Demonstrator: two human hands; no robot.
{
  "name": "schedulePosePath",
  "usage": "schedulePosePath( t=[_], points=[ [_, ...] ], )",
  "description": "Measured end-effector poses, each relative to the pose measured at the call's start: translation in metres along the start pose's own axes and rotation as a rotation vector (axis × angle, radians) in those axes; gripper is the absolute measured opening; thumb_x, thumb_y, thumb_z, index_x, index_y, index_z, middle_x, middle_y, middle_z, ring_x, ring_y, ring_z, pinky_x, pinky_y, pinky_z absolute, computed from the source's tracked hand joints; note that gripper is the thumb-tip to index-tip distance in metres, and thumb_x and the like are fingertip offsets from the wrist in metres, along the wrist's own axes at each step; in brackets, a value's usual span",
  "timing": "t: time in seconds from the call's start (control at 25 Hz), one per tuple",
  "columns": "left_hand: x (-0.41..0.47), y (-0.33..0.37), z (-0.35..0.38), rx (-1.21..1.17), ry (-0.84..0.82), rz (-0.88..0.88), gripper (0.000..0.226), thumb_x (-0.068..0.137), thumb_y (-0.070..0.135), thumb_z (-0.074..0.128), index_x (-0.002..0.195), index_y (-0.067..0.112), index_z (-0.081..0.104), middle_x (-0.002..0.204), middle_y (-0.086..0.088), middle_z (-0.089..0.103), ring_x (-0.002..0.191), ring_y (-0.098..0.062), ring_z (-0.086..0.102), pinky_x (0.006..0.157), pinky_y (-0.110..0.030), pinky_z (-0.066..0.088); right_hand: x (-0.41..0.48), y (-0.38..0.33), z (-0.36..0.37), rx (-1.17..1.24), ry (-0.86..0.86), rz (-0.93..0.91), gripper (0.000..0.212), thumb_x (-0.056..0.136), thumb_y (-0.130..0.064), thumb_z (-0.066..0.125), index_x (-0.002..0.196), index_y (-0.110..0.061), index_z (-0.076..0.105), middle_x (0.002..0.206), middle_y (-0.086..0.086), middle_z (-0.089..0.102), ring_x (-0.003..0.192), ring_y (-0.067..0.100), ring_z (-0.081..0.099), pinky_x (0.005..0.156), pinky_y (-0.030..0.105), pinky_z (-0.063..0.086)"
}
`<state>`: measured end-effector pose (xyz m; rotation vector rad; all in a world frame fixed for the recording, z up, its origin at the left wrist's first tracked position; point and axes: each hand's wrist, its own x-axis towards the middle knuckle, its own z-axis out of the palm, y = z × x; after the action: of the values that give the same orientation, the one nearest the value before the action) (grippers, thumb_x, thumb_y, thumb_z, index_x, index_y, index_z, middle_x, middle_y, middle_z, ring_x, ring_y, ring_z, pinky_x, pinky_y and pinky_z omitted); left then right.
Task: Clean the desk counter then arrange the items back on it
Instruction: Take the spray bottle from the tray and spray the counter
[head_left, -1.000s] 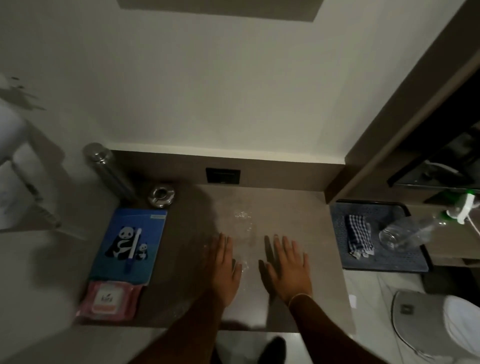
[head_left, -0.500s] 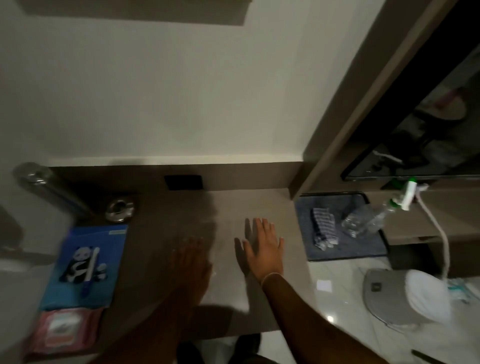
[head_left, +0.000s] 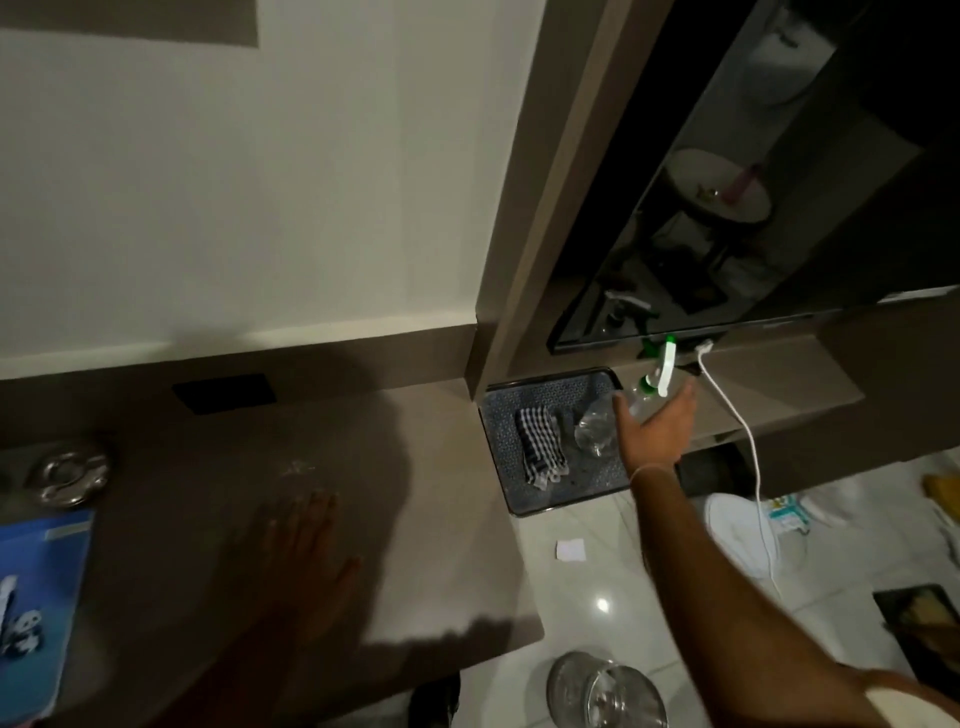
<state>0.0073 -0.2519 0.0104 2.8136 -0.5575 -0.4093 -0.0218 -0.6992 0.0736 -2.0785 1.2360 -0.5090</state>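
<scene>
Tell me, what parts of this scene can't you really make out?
- Head view: whether the right hand already grips the spray bottle; the hand covers its middle.
- Left hand on the counter: blurred and in shadow.
- Blue folder: cut off by the left edge.
</scene>
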Motion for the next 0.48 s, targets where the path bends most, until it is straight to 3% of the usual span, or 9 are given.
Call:
schedulePosePath(
  t=[0.12, 0.2, 0.32, 0.4, 0.48],
  points=[
    [-0.006, 0.009, 0.005, 0.155, 0.027, 0.063, 0.083, 0.082, 0.058, 0.034, 0.145, 0.006, 0.052, 0.149, -0.02, 0.053, 0.143, -0.037, 0.033, 0.125, -0.043, -0.01, 0.035, -0.015, 0.004, 0.329, -0.092, -0.003, 0.09, 0.094, -0.022, 0.078, 0.166, -0.015, 0.024, 0.167, 0.012, 0.038, 0.154, 0.029, 0.038, 0.129, 0.045, 0.032],
    [-0.008, 0.006, 0.009, 0.209, 0.031, 0.081, 0.079, 0.082, 0.057, 0.039, 0.143, 0.009, 0.055, 0.145, -0.017, 0.058, 0.138, -0.034, 0.033, 0.123, -0.038, -0.016, 0.044, -0.022, 0.013, 0.456, -0.077, 0.006, 0.076, 0.095, -0.011, 0.076, 0.16, -0.009, 0.037, 0.153, 0.019, 0.053, 0.137, 0.027, 0.055, 0.123, 0.045, 0.042],
    [-0.012, -0.009, 0.022, 0.188, -0.021, 0.002, 0.086, 0.087, 0.062, 0.036, 0.16, 0.018, 0.023, 0.167, -0.009, 0.026, 0.156, -0.03, 0.017, 0.124, -0.045, -0.008, 0.041, -0.021, 0.025, 0.532, -0.1, 0.074, 0.064, 0.097, -0.01, 0.074, 0.155, -0.009, 0.047, 0.128, 0.012, 0.065, 0.112, 0.018, 0.06, 0.115, 0.044, 0.05],
    [-0.014, -0.017, 0.028, 0.146, -0.047, -0.054, 0.088, 0.088, 0.061, 0.038, 0.161, 0.02, 0.014, 0.17, -0.006, 0.016, 0.158, -0.026, 0.009, 0.123, -0.048, -0.005, 0.034, -0.015, 0.03, 0.454, -0.162, 0.021, 0.064, 0.099, -0.016, 0.072, 0.156, -0.011, 0.046, 0.124, 0.004, 0.061, 0.113, 0.016, 0.057, 0.116, 0.04, 0.048],
    [-0.015, -0.022, 0.03, 0.122, -0.065, -0.102, 0.088, 0.089, 0.059, 0.041, 0.161, 0.02, 0.01, 0.17, -0.006, 0.013, 0.158, -0.026, 0.004, 0.124, -0.05, -0.004, 0.028, -0.004, 0.036, 0.336, -0.218, -0.071, 0.066, 0.101, -0.024, 0.071, 0.158, -0.011, 0.041, 0.136, 0.005, 0.059, 0.124, 0.018, 0.056, 0.117, 0.034, 0.043]
  ],
)
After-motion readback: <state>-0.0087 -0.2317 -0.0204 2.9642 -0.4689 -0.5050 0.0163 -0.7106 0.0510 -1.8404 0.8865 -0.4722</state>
